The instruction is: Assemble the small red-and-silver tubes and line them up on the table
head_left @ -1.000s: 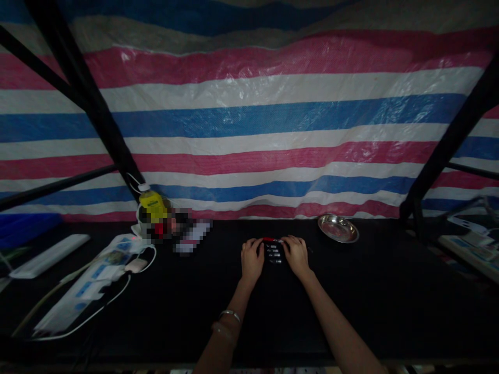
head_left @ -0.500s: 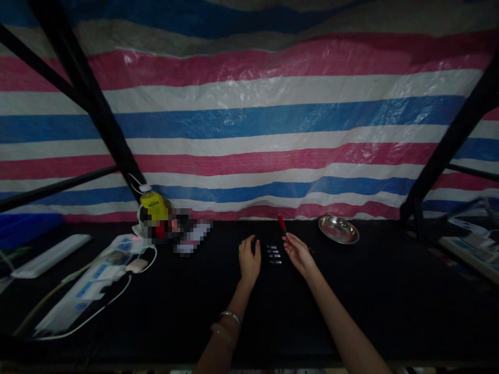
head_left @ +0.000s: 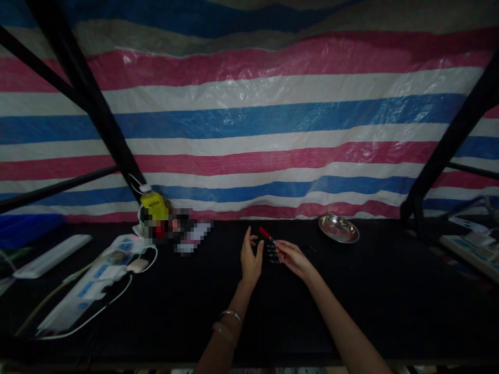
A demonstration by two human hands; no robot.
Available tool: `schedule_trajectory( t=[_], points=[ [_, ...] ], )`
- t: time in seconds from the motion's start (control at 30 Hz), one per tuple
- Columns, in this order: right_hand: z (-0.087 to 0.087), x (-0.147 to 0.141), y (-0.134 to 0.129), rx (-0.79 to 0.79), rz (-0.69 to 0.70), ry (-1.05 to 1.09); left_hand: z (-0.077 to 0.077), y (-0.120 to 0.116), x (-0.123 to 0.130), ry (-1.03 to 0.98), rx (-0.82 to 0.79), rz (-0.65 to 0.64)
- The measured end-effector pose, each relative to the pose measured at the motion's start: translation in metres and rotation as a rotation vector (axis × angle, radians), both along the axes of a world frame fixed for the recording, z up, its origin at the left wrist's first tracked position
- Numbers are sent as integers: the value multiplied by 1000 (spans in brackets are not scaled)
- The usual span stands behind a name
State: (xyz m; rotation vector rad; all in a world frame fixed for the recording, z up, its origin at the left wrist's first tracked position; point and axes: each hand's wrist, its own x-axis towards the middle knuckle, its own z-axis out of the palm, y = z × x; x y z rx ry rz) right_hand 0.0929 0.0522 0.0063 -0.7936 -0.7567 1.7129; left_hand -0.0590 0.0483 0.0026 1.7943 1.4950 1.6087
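Note:
My right hand [head_left: 293,257] pinches a slim, pen-like stick with a red end [head_left: 266,233]. Its red end points up and left, toward my other hand, and its exact kind is too small to tell. My left hand [head_left: 251,259] is open, thumb and fingers apart, with nothing in it, just left of the red end. Between the hands several small dark pieces with shiny silvery marks [head_left: 273,254] lie in a column on the black table [head_left: 187,306]; my right fingers partly cover them.
A shallow round metal dish [head_left: 338,229] lies at the back right. On the left are a yellow-labelled bottle [head_left: 154,204], a power strip with plugs and white cables [head_left: 93,285], and a long white bar [head_left: 54,255]. A striped sheet [head_left: 273,124] hangs behind the table.
My right hand has tilted the red-ended stick from near upright to the left and moved slightly left with it. My left hand's fingers have opened and lifted toward it.

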Motion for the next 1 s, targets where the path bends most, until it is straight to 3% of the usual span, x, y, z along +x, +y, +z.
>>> schedule_trajectory(
  t=[0.4, 0.63, 0.8, 1.0],
  points=[
    [3, 2, -3, 50, 157, -92, -5, 0, 0, -19, 73, 6],
    [-2, 3, -1, 56, 142, -111, 0, -6, 1, 4, 131, 23],
    [-1, 3, -1, 62, 136, -112, 2, -6, 0, 69, 145, -50],
    [2, 4, -2, 49, 98, -80, 2, -3, 0, -37, 95, -39]
  ],
)
